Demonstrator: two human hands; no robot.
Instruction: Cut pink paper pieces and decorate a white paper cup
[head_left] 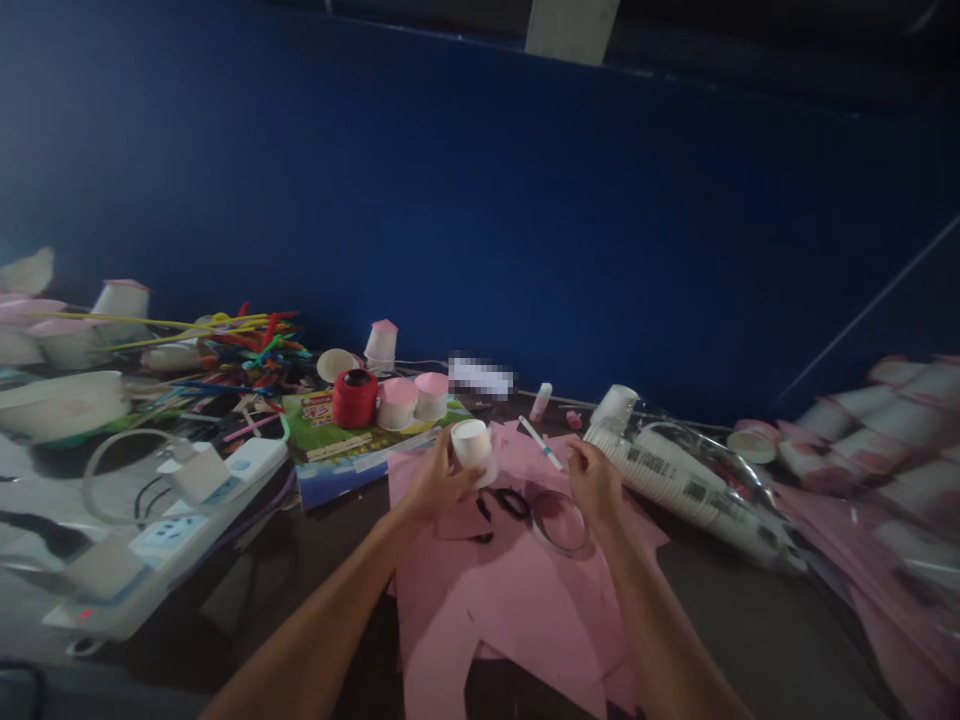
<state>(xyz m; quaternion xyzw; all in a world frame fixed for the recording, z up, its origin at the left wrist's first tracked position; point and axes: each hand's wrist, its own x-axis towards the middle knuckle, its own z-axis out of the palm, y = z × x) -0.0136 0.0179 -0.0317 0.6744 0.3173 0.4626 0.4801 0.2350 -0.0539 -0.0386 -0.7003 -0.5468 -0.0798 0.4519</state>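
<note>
My left hand (442,478) is wrapped round a small white paper cup (471,438), held above pink paper sheets (525,610). My right hand (598,482) is closed with curled fingers, just right of a white and teal marker pen (541,443); whatever it may pinch is hidden. Between the hands lie black-handled scissors (514,503), partly over the paper, and a ring-shaped roll of tape (534,520). Behind the pen stands a glue stick (541,402), with a small pink cap (574,420) beside it.
Nested paper cups in a plastic sleeve (682,482) lie to the right, near a pile of cups (870,440). A red thread spool (355,399) and pink-topped cups (397,402) stand on a green booklet (330,470). At left are a power strip (172,540) and colourful pipe cleaners (262,340).
</note>
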